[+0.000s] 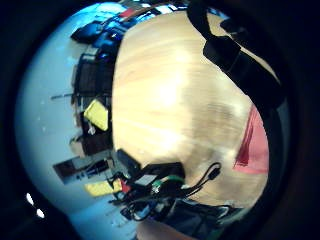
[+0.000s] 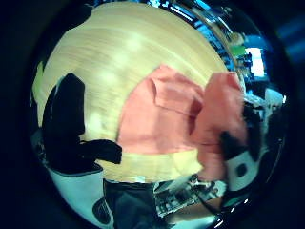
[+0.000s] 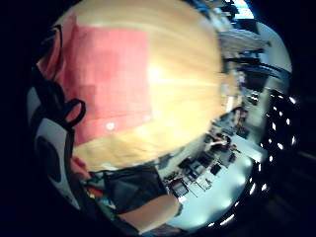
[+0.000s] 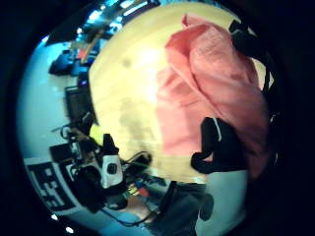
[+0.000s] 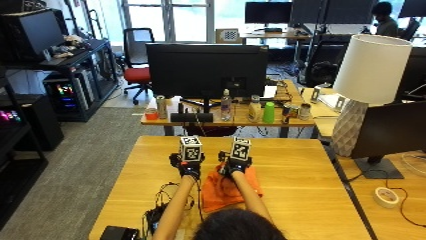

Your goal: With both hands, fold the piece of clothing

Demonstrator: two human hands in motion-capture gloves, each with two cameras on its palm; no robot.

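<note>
The orange garment (image 5: 226, 192) lies part-folded on the wooden table (image 5: 299, 200), just ahead of the person. The right hand (image 5: 233, 164) pinches a raised flap at the cloth's twelve o'clock edge, while the left hand (image 5: 188, 165) hovers at ten o'clock; I cannot tell its fingers. With only one hand holding, the flap could sag and land crooked.

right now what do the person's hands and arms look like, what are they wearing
Both the left hand and the right hand wear a black glove, as the outside view shows. The forearms are bare, with no sleeves showing on them. The palm views show black straps and black-and-white parts of the gloves up close.
</note>
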